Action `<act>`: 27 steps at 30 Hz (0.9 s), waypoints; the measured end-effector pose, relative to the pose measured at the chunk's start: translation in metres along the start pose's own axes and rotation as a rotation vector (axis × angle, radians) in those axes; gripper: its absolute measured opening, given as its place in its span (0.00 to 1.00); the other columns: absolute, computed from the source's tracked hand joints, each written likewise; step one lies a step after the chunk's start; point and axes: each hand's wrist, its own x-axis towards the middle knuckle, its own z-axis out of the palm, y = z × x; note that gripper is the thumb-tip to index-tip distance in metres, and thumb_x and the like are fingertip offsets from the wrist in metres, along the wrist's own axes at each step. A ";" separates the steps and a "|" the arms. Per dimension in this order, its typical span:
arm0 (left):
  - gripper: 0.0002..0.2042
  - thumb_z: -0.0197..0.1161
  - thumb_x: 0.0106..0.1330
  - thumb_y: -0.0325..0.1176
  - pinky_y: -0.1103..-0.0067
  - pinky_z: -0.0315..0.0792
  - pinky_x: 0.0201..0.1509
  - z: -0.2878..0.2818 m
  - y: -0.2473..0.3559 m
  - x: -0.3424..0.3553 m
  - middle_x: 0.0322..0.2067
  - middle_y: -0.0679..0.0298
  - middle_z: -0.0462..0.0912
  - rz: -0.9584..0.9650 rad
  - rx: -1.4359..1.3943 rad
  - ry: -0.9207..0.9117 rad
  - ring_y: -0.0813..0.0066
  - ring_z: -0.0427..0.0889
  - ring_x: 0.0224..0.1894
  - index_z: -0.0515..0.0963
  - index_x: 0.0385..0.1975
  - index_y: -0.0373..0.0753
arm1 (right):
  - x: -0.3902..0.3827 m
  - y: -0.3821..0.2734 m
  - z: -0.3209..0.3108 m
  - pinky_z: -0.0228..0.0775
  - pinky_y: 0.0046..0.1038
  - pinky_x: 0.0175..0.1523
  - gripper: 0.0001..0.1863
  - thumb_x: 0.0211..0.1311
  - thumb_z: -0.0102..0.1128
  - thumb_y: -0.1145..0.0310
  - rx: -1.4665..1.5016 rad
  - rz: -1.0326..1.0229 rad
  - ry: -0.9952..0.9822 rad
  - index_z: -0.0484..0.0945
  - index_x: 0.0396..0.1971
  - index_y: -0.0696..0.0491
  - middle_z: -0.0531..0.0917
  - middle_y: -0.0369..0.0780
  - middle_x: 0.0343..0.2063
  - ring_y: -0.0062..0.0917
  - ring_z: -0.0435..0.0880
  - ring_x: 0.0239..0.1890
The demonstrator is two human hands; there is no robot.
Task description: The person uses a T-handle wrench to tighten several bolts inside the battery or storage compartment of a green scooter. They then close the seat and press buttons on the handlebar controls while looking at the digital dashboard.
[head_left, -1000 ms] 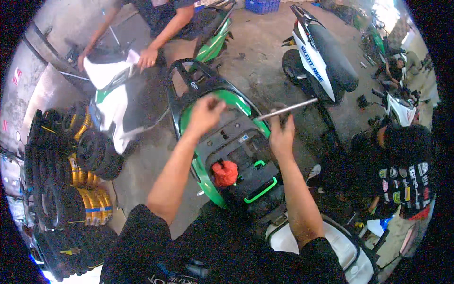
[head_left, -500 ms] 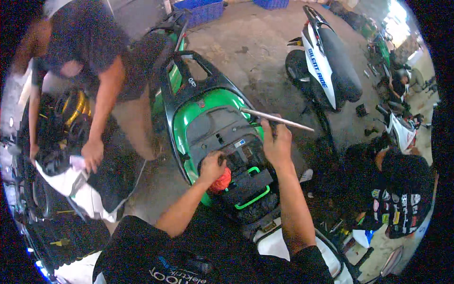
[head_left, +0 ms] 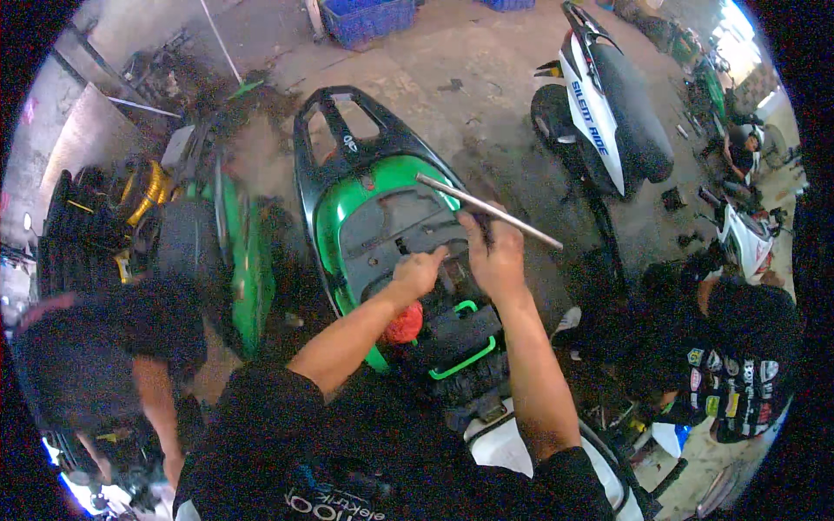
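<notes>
In my right hand (head_left: 497,260) is a thin metal rod (head_left: 521,227), gripped near its middle and slanting over the right edge of a green and black motorbike tail (head_left: 352,193). My left hand (head_left: 417,276) is closed over the grey open seat area (head_left: 369,227), its fingertips at the edge of the dark hollow near the right hand. What those fingertips hold, if anything, is hidden. Below my left wrist sits a crumpled red cloth-like bundle (head_left: 404,323). Beside it is a dark box-like part with bright green handles (head_left: 465,360).
At the left a person in dark clothes (head_left: 104,356) bends close by, near a green body panel (head_left: 248,269). Another person (head_left: 738,347) crouches at the right. A white and black motorbike (head_left: 599,122) stands at the far right, and a blue crate (head_left: 369,22) lies at the back.
My left hand has moved up and right, off the red bundle towards the hollow. The rod and right hand have shifted slightly left. The person at the left has moved nearer with the white panel gone from view.
</notes>
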 end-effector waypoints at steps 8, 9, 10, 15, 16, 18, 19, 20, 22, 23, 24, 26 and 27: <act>0.20 0.46 0.62 0.30 0.58 0.75 0.43 0.014 -0.007 0.005 0.37 0.51 0.81 -0.016 0.028 -0.002 0.47 0.81 0.39 0.65 0.54 0.54 | 0.004 -0.002 0.001 0.60 0.43 0.60 0.21 0.60 0.56 0.59 0.010 0.042 0.034 0.73 0.48 0.58 0.75 0.52 0.48 0.50 0.71 0.53; 0.20 0.46 0.62 0.30 0.58 0.75 0.43 0.013 -0.007 0.004 0.37 0.51 0.81 -0.017 0.025 0.000 0.47 0.81 0.39 0.65 0.54 0.54 | 0.003 -0.004 -0.001 0.61 0.43 0.59 0.21 0.60 0.56 0.59 0.012 0.035 0.054 0.73 0.47 0.59 0.76 0.53 0.47 0.51 0.71 0.52; 0.19 0.45 0.63 0.31 0.58 0.75 0.43 0.012 -0.006 0.003 0.37 0.51 0.81 -0.005 0.026 -0.009 0.48 0.81 0.39 0.65 0.54 0.54 | 0.003 -0.006 -0.002 0.62 0.43 0.58 0.21 0.60 0.57 0.59 0.013 0.029 0.075 0.73 0.47 0.59 0.76 0.53 0.47 0.51 0.72 0.52; 0.19 0.42 0.66 0.32 0.64 0.76 0.41 0.017 -0.005 0.000 0.37 0.53 0.81 0.052 0.098 0.013 0.54 0.82 0.38 0.64 0.57 0.51 | 0.003 -0.004 -0.003 0.63 0.43 0.56 0.19 0.59 0.57 0.60 -0.008 0.009 0.067 0.74 0.44 0.59 0.77 0.52 0.44 0.51 0.72 0.49; 0.18 0.42 0.66 0.32 0.64 0.76 0.41 0.020 -0.006 0.000 0.36 0.53 0.81 0.045 0.084 0.056 0.54 0.82 0.38 0.64 0.57 0.51 | 0.003 -0.006 -0.004 0.64 0.43 0.55 0.18 0.59 0.57 0.60 0.012 -0.002 0.055 0.74 0.43 0.59 0.77 0.53 0.43 0.51 0.73 0.48; 0.18 0.42 0.67 0.32 0.63 0.76 0.41 0.025 -0.009 0.001 0.35 0.54 0.81 0.039 0.070 0.103 0.54 0.82 0.37 0.64 0.56 0.50 | 0.003 -0.010 -0.003 0.64 0.43 0.54 0.17 0.59 0.57 0.62 0.016 -0.008 0.063 0.74 0.42 0.59 0.77 0.52 0.42 0.51 0.73 0.47; 0.17 0.41 0.67 0.33 0.62 0.76 0.40 0.026 -0.012 0.002 0.34 0.53 0.81 0.062 0.084 0.108 0.54 0.82 0.37 0.65 0.55 0.50 | 0.003 -0.012 -0.002 0.64 0.44 0.53 0.16 0.59 0.57 0.63 0.024 -0.015 0.068 0.73 0.42 0.58 0.77 0.52 0.41 0.50 0.73 0.46; 0.16 0.41 0.67 0.33 0.61 0.76 0.39 0.027 -0.015 0.002 0.34 0.53 0.81 0.084 0.097 0.113 0.53 0.82 0.37 0.65 0.54 0.49 | 0.003 -0.013 -0.001 0.64 0.44 0.53 0.16 0.59 0.57 0.63 0.024 -0.021 0.069 0.73 0.42 0.58 0.77 0.52 0.41 0.50 0.73 0.46; 0.16 0.44 0.67 0.36 0.60 0.76 0.39 0.022 -0.021 -0.002 0.34 0.52 0.81 0.068 0.041 0.070 0.51 0.81 0.36 0.65 0.54 0.47 | 0.004 -0.013 0.001 0.69 0.38 0.44 0.14 0.59 0.58 0.67 -0.053 -0.214 0.176 0.74 0.40 0.61 0.79 0.52 0.36 0.47 0.78 0.38; 0.17 0.46 0.66 0.38 0.59 0.76 0.39 0.020 -0.024 -0.006 0.34 0.52 0.82 0.046 -0.022 0.021 0.50 0.81 0.35 0.64 0.55 0.45 | 0.006 -0.015 0.001 0.69 0.38 0.44 0.14 0.59 0.58 0.67 -0.050 -0.221 0.182 0.74 0.40 0.61 0.79 0.52 0.36 0.47 0.78 0.38; 0.17 0.46 0.66 0.38 0.59 0.76 0.39 0.014 -0.024 -0.016 0.34 0.52 0.82 0.052 -0.014 0.019 0.50 0.81 0.35 0.64 0.55 0.45 | 0.007 -0.015 0.000 0.69 0.38 0.44 0.13 0.59 0.58 0.68 0.004 -0.196 0.168 0.74 0.40 0.60 0.79 0.53 0.37 0.48 0.78 0.38; 0.19 0.56 0.61 0.37 0.60 0.76 0.40 -0.007 -0.017 -0.044 0.33 0.51 0.82 -0.051 -0.200 0.117 0.50 0.81 0.36 0.67 0.52 0.43 | 0.009 -0.010 0.001 0.69 0.39 0.45 0.12 0.58 0.58 0.70 0.061 -0.222 0.188 0.74 0.39 0.60 0.79 0.53 0.36 0.48 0.77 0.40; 0.19 0.56 0.61 0.37 0.60 0.76 0.40 -0.011 -0.020 -0.053 0.33 0.51 0.82 -0.051 -0.193 0.119 0.50 0.81 0.36 0.67 0.52 0.43 | 0.008 -0.008 0.004 0.69 0.39 0.45 0.12 0.58 0.58 0.70 0.066 -0.223 0.192 0.74 0.39 0.60 0.79 0.53 0.36 0.48 0.77 0.40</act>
